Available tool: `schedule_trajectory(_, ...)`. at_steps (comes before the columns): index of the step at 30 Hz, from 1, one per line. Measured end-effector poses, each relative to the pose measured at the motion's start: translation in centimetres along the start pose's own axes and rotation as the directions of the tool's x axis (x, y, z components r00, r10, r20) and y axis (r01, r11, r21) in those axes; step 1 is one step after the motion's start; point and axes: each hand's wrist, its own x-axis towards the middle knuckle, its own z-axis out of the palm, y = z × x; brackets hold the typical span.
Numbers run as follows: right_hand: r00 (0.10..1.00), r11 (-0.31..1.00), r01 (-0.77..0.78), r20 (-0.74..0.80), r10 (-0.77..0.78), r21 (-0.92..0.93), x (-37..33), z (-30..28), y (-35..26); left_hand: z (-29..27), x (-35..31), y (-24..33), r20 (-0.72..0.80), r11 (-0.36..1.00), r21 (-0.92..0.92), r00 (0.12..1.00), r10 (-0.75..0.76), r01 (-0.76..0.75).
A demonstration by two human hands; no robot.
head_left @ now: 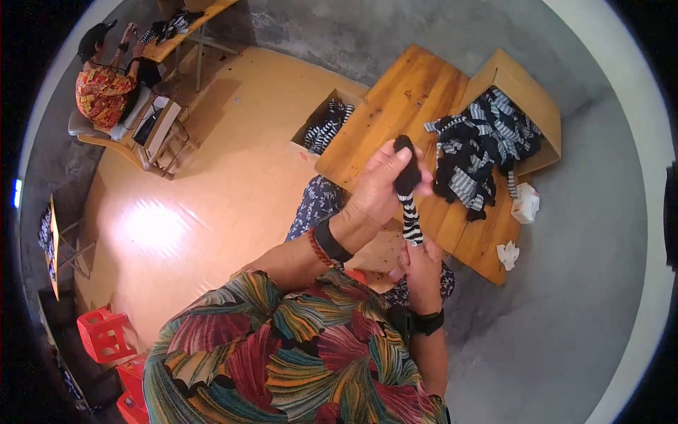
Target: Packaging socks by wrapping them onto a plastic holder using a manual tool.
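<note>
Just over the near edge of the wooden table (385, 120), I hold up a slim knit piece (410, 208), black at its upper end and striped black and white below. Whether it is a sock or a glove I cannot tell. My left hand (381, 185) closes on the black end, its thumb pressed on the front and fingers behind. Lower down, my right hand (422, 263) grips the tip of the striped end. A heap of black and grey-striped knit pieces (459, 159) spreads over the table to the right.
A tipped cardboard box (547, 113) spills the heap onto the table. Beside the table stands another box (300, 138) of striped pieces. A tissue pack (525, 203) and crumpled tissue (507, 255) lie at the right edge. Far left, a seated person (106, 92) works; red stools (104, 333) stand lower left.
</note>
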Motion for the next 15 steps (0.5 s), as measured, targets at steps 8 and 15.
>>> schedule_trajectory(8, 0.986, 0.963, 0.101, -0.154, -0.064, 0.248, 1.2, 2.0, 1.6, 1.2, -1.0, -1.7, -0.057, 0.997, 0.058, 0.997, 0.048, -0.045)
schedule_trajectory(15, 0.95, 0.866, -0.261, 0.273, 0.152, 0.426, 1.3, 1.8, -1.3, 0.4, -1.3, -0.2, -0.046, 0.988, 0.141, 0.997, 0.066, -0.059)
